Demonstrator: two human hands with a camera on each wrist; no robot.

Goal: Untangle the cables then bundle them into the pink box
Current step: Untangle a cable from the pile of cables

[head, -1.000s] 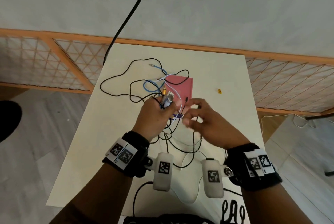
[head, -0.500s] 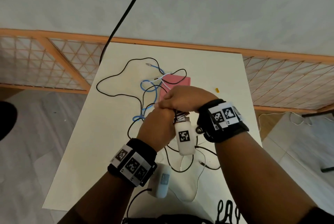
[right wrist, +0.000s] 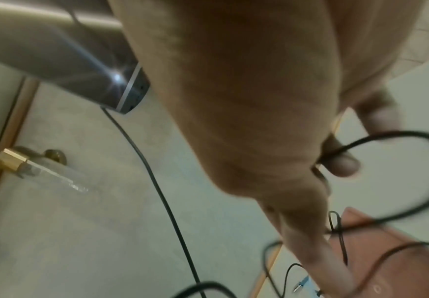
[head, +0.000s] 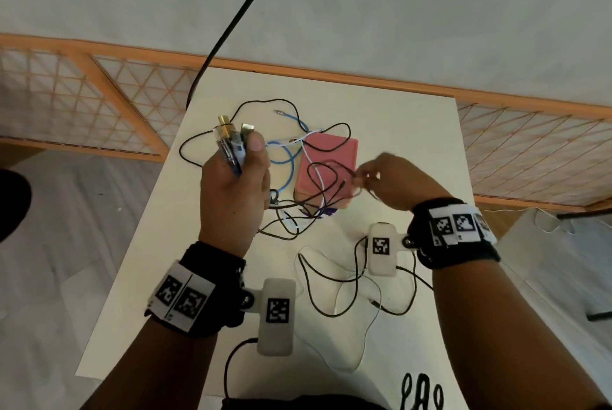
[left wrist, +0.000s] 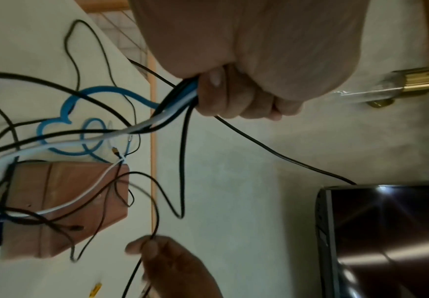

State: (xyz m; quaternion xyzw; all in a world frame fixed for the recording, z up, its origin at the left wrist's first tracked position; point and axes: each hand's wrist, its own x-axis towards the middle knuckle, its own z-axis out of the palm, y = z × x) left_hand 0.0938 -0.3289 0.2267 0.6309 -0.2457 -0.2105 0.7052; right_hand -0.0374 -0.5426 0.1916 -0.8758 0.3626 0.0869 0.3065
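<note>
Untangling underway: left hand (head: 233, 191) fists gathered cable ends (head: 231, 141); right hand (head: 394, 182) pinches thin black cable (left wrist: 154, 211) over pink box (head: 331, 158). Next: draw it free.

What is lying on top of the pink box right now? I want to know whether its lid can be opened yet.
A white cable and loops of thin black cable drape across the pink box. The right hand pinches one black loop above it. What is inside the box cannot be seen.
</note>
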